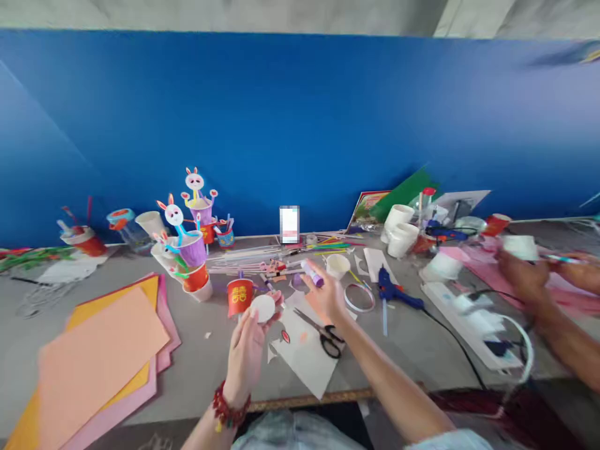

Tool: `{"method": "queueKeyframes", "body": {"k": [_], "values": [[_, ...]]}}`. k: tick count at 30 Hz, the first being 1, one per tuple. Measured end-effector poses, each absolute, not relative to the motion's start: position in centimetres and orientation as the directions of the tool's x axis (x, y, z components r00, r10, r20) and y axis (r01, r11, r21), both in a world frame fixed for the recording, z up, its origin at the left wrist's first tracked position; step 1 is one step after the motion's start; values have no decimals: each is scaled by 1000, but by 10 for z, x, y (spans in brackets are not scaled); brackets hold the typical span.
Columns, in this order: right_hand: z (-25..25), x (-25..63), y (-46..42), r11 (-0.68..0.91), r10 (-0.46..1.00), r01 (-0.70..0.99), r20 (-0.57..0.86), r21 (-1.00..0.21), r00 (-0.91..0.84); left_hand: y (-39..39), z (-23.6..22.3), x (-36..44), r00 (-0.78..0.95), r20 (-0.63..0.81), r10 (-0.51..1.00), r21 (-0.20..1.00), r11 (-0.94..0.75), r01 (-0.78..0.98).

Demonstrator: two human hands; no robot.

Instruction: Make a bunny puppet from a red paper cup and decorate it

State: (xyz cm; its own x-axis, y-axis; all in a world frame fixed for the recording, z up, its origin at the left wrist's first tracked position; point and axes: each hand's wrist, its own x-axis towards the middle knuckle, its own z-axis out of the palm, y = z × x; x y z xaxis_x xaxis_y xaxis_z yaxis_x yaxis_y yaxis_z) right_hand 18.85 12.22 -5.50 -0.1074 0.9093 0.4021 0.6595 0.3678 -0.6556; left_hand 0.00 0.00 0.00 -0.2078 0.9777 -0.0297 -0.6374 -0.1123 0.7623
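Note:
My left hand (248,347), with a dark red bead bracelet at its wrist, pinches a white round paper disc (263,308). Small pink pieces show by its fingertips. In my right hand (330,297) is a white and purple glue stick (312,273), held above the table to the right of the disc. A red paper cup (240,297) with gold print stands just left of the disc. Below my hands lie a white paper sheet (304,362), black-handled scissors (328,340) and a small red cut-out (285,336).
Paper-cup rabbit figures (192,250) stand at left, behind stacked coloured paper (103,350). A blue glue gun (394,290), a white power strip (469,325) and white cups (402,239) are at right. Another person's hands (525,275) work at far right. A blue panel (300,125) rises behind.

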Motion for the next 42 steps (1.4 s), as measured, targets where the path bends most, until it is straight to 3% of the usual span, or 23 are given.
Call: {"method": "queueKeyframes", "body": {"k": [6, 12, 14, 15, 16, 18, 21, 25, 29, 31, 34, 37, 42], "values": [[-58, 163, 144, 474, 870, 600, 447, -645, -207, 0, -2, 1, -138, -79, 987, 730, -37, -682], [-43, 159, 137, 449, 881, 485, 463, -750, -100, 5, -11, -1, -211, -51, 976, 822, -79, -564], [-28, 156, 125, 399, 912, 324, 408, -858, -44, 6, -13, -3, -187, 54, 981, 904, -127, -409], [-19, 154, 117, 296, 955, 65, 295, -953, -22, 7, -13, -4, -147, 146, 978, 935, -185, -303], [-11, 151, 108, 156, 984, -199, 171, -967, -58, 8, -12, -5, -89, 248, 965, 946, -261, -192], [3, 145, 92, -74, 985, -494, 14, -866, -171, 13, -9, -7, 35, 427, 903, 904, -428, 10], [14, 135, 75, -240, 959, -609, -86, -756, -270, 23, -4, -9, 174, 560, 810, 786, -586, 195], [12, 132, 75, -183, 972, -547, -67, -817, -226, 30, 0, -17, 224, 622, 751, 684, -659, 312], [16, 152, 78, 153, 984, -184, 167, -971, -63, 28, 6, -31, 266, 609, 748, 627, -658, 416], [24, 167, 73, 266, 959, -90, 273, -960, -79, 28, 10, -38, 329, 586, 741, 556, -662, 502], [37, 182, 59, 385, 899, 38, 366, -922, -239, 33, 13, -43, 401, 547, 734, 469, -666, 580], [44, 184, 49, 464, 838, 147, 380, -873, -391, 39, 16, -42, 451, 536, 714, 413, -687, 598], [39, 182, 49, 512, 828, 293, 374, -807, -417, 39, 16, -43, 491, 547, 678, 365, -721, 589]]}}
